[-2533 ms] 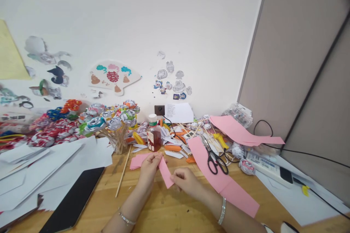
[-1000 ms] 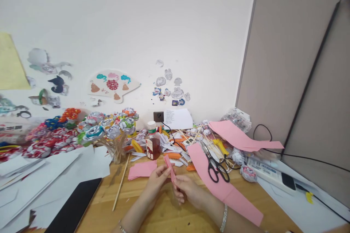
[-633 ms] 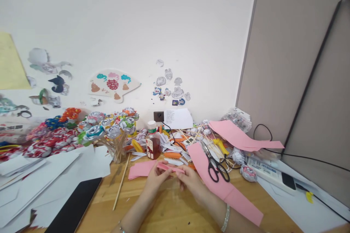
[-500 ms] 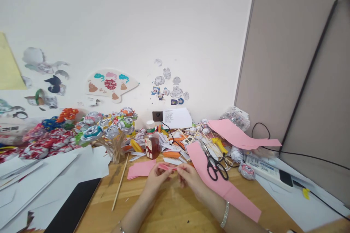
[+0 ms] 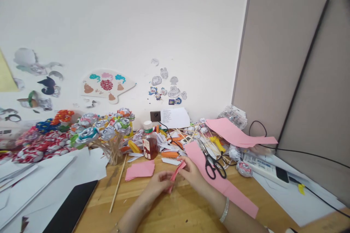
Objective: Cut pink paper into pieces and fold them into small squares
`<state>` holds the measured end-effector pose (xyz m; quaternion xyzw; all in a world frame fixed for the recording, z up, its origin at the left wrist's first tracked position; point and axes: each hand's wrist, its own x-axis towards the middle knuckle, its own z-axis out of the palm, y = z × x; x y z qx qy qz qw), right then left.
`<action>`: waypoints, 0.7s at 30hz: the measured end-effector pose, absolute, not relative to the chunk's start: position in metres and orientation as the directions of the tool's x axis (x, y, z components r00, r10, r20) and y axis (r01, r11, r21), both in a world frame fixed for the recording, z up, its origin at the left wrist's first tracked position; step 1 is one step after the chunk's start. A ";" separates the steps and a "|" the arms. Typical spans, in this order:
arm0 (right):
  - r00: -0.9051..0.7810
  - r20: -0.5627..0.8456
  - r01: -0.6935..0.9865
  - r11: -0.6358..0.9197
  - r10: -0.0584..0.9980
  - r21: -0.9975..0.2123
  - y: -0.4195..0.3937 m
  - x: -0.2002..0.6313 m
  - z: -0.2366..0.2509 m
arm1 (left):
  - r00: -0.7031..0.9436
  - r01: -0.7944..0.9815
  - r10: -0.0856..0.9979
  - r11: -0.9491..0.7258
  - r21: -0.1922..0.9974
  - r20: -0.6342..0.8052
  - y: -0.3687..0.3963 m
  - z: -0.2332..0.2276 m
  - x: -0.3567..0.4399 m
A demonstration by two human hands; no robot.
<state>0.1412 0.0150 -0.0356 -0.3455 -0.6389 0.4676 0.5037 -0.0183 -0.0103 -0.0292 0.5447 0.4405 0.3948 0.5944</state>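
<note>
Since half a second ago, the folded pink strip (image 5: 176, 173) has been tilted from lying nearly level between the hands to slanting, its upper end raised toward the right and its lower end dropped toward the left. Its lower end is pinched by the left hand (image 5: 158, 185), fingers closed on the paper, and its upper end is pinched by the fingertips of the right hand (image 5: 193, 172), where a silver bracelet (image 5: 224, 210) is worn on the wrist. Both hands are held just above the wooden table (image 5: 175, 211).

Places are given from the brown bottle (image 5: 149, 145), which stands upright behind the hands. The strip is held just in front of it and slightly to its right. A stack of pink sheets (image 5: 140, 169) lies flat in front of the bottle, left of the strip and just clear of the left hand. A long pink sheet (image 5: 232, 193) runs from right of the bottle toward the near edge, and black scissors (image 5: 212, 160) lie across it. A wooden skewer (image 5: 117, 185) lies left of the bottle, with a bunch of paper flowers (image 5: 109, 127) on sticks beside it. A dark tablet (image 5: 71, 207) lies far left, near the front edge.
</note>
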 end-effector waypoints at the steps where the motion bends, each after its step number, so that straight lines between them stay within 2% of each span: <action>1: -0.253 0.345 -0.011 0.354 0.904 -0.935 0.014 0.141 -0.036 | 0.313 0.037 0.946 0.076 0.996 -0.084 -0.013 -0.028 -0.017; 3: -0.249 0.396 0.037 0.417 0.884 -0.908 0.011 0.141 -0.033 | 0.316 0.076 0.947 0.027 0.997 -0.050 -0.016 -0.025 -0.017; 6: -0.264 0.468 0.201 0.523 0.843 -0.828 0.006 0.143 -0.026 | 0.277 0.110 0.961 -0.031 0.993 0.000 -0.017 -0.022 -0.018; 10: -0.482 0.545 0.381 0.724 0.686 -0.575 -0.002 0.146 -0.020 | 0.134 0.118 0.989 -0.080 0.990 0.064 -0.010 -0.025 -0.022; 13: -0.595 0.545 0.403 0.806 0.591 -0.434 -0.005 0.145 -0.022 | 0.069 0.067 0.996 -0.069 0.995 0.065 -0.005 -0.028 -0.025; 21: -0.673 0.544 0.412 0.865 0.502 -0.287 0.000 0.149 -0.018 | 0.203 -0.200 0.978 0.092 0.975 -0.050 -0.013 -0.019 -0.022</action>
